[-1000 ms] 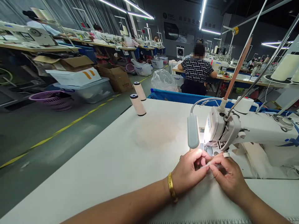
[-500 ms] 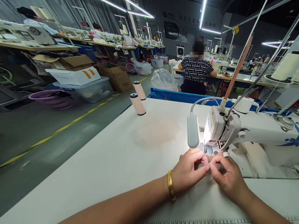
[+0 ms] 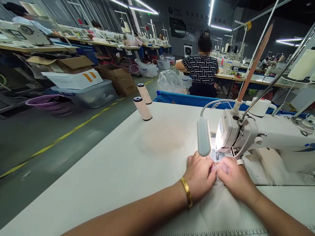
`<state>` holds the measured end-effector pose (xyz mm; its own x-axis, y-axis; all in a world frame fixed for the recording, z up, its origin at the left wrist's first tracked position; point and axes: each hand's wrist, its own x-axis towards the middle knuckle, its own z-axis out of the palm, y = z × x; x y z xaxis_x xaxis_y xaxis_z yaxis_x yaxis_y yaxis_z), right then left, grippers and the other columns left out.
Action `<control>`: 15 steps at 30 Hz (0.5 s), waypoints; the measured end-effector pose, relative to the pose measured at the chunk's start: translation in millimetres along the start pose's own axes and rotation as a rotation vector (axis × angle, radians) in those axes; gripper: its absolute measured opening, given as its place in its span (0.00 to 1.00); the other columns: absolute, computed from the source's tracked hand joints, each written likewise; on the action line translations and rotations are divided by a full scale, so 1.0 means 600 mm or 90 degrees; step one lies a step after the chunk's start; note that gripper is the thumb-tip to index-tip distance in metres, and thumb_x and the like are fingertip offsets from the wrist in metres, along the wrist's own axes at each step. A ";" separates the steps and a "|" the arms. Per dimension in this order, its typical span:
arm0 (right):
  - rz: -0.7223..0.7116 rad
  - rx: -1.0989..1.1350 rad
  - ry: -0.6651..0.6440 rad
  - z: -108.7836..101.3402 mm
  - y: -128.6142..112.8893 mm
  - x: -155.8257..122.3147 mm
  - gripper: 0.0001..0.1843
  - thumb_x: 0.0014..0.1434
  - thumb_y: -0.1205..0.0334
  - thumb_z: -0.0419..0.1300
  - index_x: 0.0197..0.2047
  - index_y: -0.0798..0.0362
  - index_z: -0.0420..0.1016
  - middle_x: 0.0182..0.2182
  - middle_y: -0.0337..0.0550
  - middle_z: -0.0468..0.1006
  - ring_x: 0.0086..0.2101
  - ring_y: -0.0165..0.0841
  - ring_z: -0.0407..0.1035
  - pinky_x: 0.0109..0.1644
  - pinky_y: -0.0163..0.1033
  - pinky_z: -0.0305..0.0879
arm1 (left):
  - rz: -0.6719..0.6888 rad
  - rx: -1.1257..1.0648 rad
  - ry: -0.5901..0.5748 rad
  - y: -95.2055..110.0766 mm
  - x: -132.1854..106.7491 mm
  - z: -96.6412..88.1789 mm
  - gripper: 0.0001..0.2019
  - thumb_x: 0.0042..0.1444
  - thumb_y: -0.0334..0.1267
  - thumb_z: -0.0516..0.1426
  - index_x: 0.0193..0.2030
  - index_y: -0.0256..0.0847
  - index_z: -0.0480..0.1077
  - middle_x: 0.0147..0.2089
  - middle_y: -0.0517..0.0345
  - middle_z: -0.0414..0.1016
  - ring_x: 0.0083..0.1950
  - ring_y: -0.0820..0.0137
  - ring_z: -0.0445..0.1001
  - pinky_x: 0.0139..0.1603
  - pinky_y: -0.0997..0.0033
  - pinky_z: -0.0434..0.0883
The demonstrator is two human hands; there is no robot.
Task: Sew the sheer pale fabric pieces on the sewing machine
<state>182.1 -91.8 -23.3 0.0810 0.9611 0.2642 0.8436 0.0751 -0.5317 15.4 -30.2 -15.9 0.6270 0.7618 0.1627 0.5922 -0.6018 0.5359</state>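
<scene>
My left hand [image 3: 200, 175], with a gold bracelet on its wrist, is closed with curled fingers on thin, sheer pale fabric [image 3: 219, 205]. Close beside it, my right hand [image 3: 235, 178] is also closed on this fabric; its fingertips are partly hidden. Both hands are just in front of the presser foot and needle area of a white sewing machine [image 3: 227, 129]. From between them the fabric hangs down over the table's near side. A grey lamp [image 3: 203, 137] on a bent metal neck lights the spot from just above my left hand.
Two pale pink thread cones [image 3: 143, 108] stand at the table's far edge. A hazy peach patch [image 3: 163, 137] lies on the white tabletop [image 3: 105, 183]. More pale fabric [image 3: 269, 164] sits under the machine arm. A ruler strip [image 3: 221, 232] runs along the near edge. A co-worker [image 3: 203, 70] sits ahead.
My fingertips have gone from a raised pinch to curled fingers lower by the presser foot. More sheer fabric now shows between and below my hands. The view has shifted slightly.
</scene>
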 end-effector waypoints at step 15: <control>-0.022 -0.059 0.029 0.000 0.005 0.008 0.12 0.62 0.66 0.56 0.27 0.46 0.62 0.19 0.34 0.69 0.21 0.34 0.63 0.25 0.38 0.55 | 0.352 0.125 0.133 -0.028 -0.010 -0.002 0.14 0.68 0.29 0.53 0.33 0.42 0.75 0.36 0.55 0.75 0.37 0.65 0.67 0.43 0.62 0.63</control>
<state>184.8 -86.7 -23.7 0.0739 0.9451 0.3184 0.8913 0.0806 -0.4462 1.2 -24.3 -25.0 0.7671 0.3439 0.5416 0.3032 -0.9383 0.1664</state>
